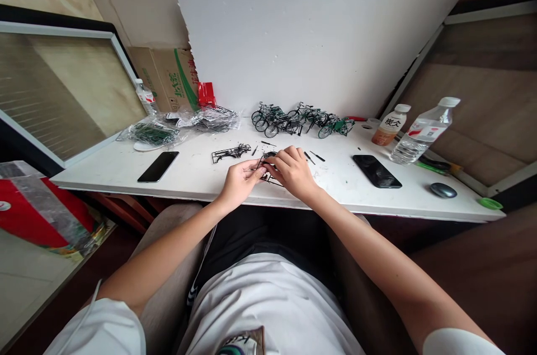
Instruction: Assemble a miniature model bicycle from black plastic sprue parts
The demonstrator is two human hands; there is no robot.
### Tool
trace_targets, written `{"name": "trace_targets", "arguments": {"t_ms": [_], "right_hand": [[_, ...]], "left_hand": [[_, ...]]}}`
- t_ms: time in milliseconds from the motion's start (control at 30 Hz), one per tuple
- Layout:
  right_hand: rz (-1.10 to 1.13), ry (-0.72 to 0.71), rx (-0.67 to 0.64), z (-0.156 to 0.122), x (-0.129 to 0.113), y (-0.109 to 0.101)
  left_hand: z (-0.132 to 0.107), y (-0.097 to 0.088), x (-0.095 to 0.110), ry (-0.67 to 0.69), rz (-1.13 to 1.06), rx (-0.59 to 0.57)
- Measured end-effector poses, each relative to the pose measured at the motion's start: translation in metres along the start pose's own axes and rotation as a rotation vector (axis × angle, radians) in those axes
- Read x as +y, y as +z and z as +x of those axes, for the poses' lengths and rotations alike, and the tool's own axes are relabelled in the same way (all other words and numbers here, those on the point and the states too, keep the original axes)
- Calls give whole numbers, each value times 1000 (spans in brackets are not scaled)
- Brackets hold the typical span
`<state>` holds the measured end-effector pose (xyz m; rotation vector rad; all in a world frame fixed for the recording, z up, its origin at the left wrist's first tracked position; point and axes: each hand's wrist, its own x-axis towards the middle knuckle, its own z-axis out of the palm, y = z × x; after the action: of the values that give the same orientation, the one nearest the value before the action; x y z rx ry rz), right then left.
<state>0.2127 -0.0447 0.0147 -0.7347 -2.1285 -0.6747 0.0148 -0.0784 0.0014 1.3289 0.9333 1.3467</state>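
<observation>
My left hand (240, 179) and my right hand (292, 170) meet at the front of the white table (126, 167). Both pinch a small black wire-like model part (265, 167) between their fingertips. Just behind the hands lies a black parts frame (230, 152), with a few loose black pins (314, 156) scattered beside it. Farther back stands a row of several small green and black model bicycles (300, 119).
A black phone (158, 166) lies at left and another phone (376, 171) at right. Clear bags of parts (176, 127), a cardboard box (168, 78), two bottles (423, 131), a mouse (443, 190) and a white board (319, 36) ring the work area.
</observation>
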Motion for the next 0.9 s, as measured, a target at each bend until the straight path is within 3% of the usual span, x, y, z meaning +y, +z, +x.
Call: {"name": "trace_targets", "arguments": {"t_ms": [167,300,500,600,767,900], "right_hand": [[177,99,66,-1,-1,-1],[348,299,187,2,-6,-3],[537,406,101,6,-6,-4],[568,442,120,5,-4,-2],[475,400,120,3,-8,0],[342,191,167,-2,-7,2]], "left_hand": [[4,-3,1,-28,-19,-42],[6,-6,5,-40,-63,-71],[8,-7,5,-31,-64,-79],[9,-5,-1,-39,-67,-56],[8,-3,-8,-73,-94,8],[3,-1,-4,-93,-139,37]]}}
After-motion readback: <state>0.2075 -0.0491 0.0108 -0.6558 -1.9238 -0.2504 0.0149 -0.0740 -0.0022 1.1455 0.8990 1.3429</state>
